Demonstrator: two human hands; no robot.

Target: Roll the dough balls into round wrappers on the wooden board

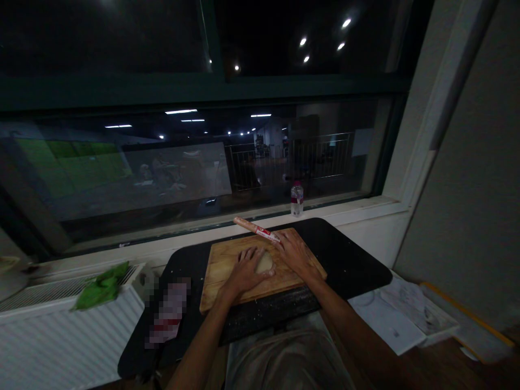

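Note:
A pale, flattened round of dough [265,262] lies on a wooden cutting board [227,254]. Beside it, with fingers spread and the thumb along the dough's near edge, is my left hand [245,275]; it touches the dough and the board. My right hand [293,253] is over the right part of the board, its fingers around one end of a wooden rolling pin [257,228] with a red and white label. The pin's free end points up and left past the board's far edge. My right palm hides the held end.
The board rests on a black table [345,260] with pale specks. A blurred pinkish packet [168,314] lies at the left. A water bottle [297,199] stands on the windowsill. A green cloth [103,286] covers part of a white radiator [73,341]. Papers [390,314] lie at the right.

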